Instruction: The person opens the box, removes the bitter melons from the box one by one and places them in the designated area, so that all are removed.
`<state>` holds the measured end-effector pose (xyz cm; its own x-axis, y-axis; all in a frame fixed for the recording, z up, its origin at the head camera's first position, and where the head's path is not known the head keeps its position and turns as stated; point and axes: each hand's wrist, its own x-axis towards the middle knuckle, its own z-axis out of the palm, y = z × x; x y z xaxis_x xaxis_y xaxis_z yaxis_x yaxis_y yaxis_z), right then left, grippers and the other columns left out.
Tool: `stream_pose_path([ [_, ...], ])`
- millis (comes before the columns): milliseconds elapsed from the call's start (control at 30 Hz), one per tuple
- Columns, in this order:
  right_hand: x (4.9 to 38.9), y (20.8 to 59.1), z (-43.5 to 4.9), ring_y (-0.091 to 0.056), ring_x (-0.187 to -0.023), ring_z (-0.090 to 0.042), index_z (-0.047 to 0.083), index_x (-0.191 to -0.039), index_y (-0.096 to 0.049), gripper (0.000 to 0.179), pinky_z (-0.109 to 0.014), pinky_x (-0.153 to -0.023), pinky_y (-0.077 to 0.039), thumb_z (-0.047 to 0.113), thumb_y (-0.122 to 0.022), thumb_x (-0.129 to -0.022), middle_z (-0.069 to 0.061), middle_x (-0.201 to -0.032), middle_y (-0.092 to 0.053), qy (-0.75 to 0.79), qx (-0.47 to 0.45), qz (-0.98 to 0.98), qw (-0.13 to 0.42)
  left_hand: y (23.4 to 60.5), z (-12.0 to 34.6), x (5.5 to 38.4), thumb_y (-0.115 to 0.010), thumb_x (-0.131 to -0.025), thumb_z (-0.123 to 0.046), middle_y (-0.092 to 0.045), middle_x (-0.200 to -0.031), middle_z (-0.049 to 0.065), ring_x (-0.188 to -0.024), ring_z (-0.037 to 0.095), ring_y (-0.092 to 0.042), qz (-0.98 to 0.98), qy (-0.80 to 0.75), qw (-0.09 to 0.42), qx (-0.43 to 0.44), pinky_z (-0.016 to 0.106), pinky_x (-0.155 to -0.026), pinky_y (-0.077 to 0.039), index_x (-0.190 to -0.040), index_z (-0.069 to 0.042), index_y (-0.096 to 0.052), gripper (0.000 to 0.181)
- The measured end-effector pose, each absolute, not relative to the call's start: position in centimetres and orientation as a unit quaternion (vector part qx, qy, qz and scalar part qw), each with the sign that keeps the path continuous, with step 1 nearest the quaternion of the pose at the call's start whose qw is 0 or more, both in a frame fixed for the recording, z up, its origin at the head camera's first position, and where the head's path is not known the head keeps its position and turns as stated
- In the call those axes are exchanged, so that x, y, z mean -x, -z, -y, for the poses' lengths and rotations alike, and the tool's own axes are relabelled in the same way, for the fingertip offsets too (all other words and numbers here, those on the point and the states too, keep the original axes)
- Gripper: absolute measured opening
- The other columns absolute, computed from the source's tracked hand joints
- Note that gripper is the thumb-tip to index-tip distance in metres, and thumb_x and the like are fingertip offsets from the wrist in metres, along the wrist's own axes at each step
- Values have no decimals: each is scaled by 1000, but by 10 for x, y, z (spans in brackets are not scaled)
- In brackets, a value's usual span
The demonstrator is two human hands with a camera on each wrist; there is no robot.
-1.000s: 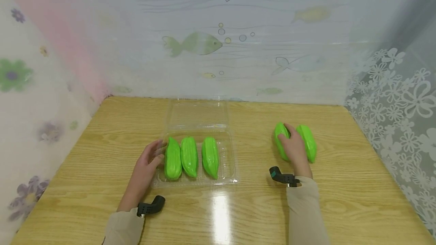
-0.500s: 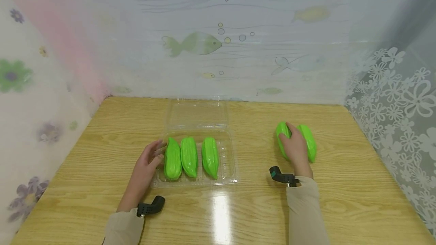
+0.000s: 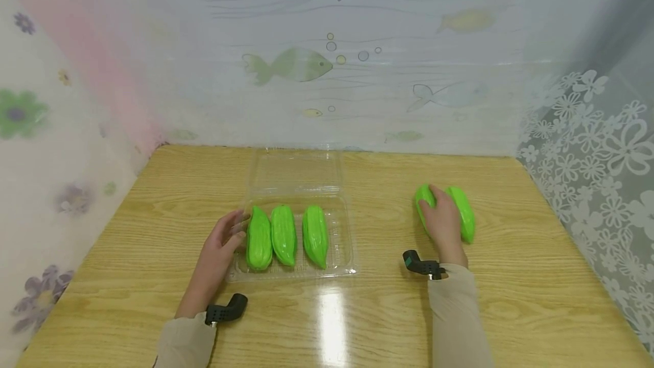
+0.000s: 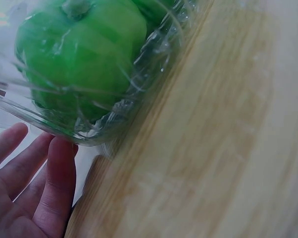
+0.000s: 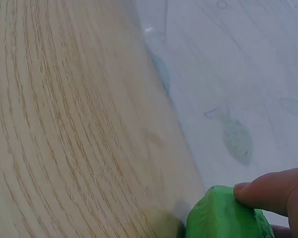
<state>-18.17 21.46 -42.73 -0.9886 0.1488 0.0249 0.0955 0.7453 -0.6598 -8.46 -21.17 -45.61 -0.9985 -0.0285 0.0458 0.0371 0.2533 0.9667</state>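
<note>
My right hand (image 3: 443, 217) grips a glossy bright-green ridged fruit (image 5: 228, 213), thumb on one side and fingers over the other. In the head view the hand hides much of that fruit. A second green fruit (image 3: 461, 214) lies just to its right. On the left, a clear plastic clamshell box (image 3: 343, 254) holds three like fruits: one at the left (image 3: 259, 240), one beside it (image 3: 284, 235) and one further right (image 3: 315, 236). My left hand (image 3: 221, 246), fingers relaxed, rests against the box's left side. Its fingertips meet the rim in the left wrist view.
The box's clear lid (image 3: 297, 170) is folded back toward the wall. A wood-grain table (image 3: 378, 311) carries everything, with a fish-print sheet (image 3: 378, 101) along its back edge and flowered sheets at both sides. A black wrist camera (image 3: 423, 264) sits on the right wrist.
My right hand and the fruit in its grip have shifted slightly to the right. The left hand, the box and its three fruits look unmoved.
</note>
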Motion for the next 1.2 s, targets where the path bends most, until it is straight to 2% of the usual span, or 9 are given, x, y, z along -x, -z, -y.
stream_pose_path([
  [233,182,428,-213,-29,-124,-38,2,-134,-37,50,-50,-98,-25,12,-46,-86,-21,-136,-34,-346,63,935,47,456,212,84,-45,-95,-24,-39,-136,1,-121,19,-38,792,610,27,0,26,-82,-44,-137,-22,-32,44],
  [767,180,424,-210,-29,-122,-43,-6,-127,-44,45,-52,-99,-24,4,-43,-83,-23,-135,-35,-307,47,947,81,453,212,85,-44,-95,-23,-38,-136,3,-121,20,-38,795,606,26,7,25,-83,-44,-138,-19,-31,45],
  [1200,179,424,-210,-33,-122,-38,3,-129,-44,46,-50,-97,-28,0,-44,-84,-19,-134,-38,-328,63,938,95,451,211,84,-44,-95,-22,-38,-136,5,-122,22,-37,793,608,26,10,28,-84,-43,-138,-18,-30,46],
])
